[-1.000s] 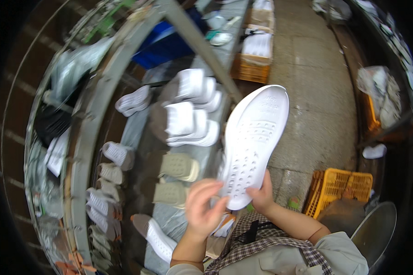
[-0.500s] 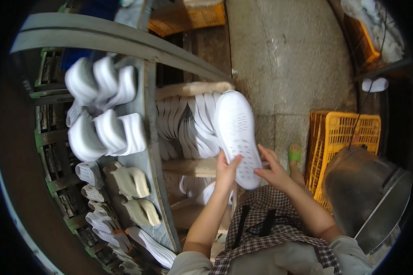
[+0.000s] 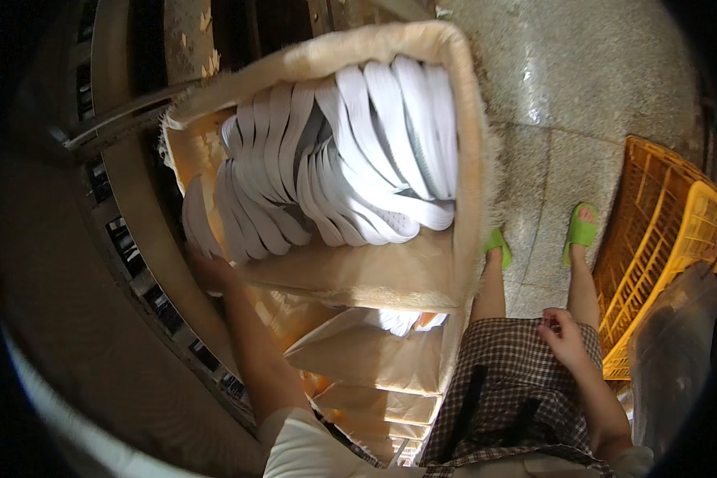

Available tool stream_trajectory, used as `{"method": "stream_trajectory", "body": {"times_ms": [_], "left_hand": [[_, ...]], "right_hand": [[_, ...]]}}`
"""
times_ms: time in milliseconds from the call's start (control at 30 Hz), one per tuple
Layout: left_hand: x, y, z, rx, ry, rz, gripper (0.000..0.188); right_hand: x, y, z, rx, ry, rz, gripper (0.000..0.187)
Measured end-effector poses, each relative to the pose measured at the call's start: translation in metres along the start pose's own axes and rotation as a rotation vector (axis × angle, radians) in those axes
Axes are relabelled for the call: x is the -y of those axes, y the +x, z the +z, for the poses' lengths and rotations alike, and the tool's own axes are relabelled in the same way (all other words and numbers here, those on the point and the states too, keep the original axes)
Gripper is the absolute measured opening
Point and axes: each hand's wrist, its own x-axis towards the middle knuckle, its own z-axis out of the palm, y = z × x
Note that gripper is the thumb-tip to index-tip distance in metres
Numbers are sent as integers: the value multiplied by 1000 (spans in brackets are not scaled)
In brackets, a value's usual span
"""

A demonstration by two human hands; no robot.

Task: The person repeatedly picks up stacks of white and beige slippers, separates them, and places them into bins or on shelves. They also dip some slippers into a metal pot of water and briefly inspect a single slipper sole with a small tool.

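Left of centre, your left hand point(image 3: 209, 273) is at the lower end of a white sole point(image 3: 200, 215); I can't tell its grip. Lower right, your right hand point(image 3: 563, 338), half-curled, empty, hangs over your apron point(image 3: 498, 358). Upper centre, more soles point(image 3: 283, 143) fill a box point(image 3: 472, 159).

A cloth-lined crate point(image 3: 350, 275) packed with white shoe soles point(image 3: 378, 135); the left hand point(image 3: 212, 275) is at the leftmost, the right hand point(image 3: 562, 333) loosely curled above a checked apron point(image 3: 510, 366).
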Motion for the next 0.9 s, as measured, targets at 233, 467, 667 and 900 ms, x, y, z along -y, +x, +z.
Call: {"method": "stream_trajectory", "body": {"times_ms": [233,467,667,900], "left_hand": [[-27,33,98,481,68,-53,96],[-19,73,99,670,89,-62,102],[-91,-79,29,122,-398,-155,64],[-172,-315,-274,539,-1562,250,56]], "right_hand": [[-33,39,34,-23,95,118,27],[-27,44,55,52,46,152,29],[5,36,18,-51,188,26,28],[98,8,-57,-268,229,-188,25]]}}
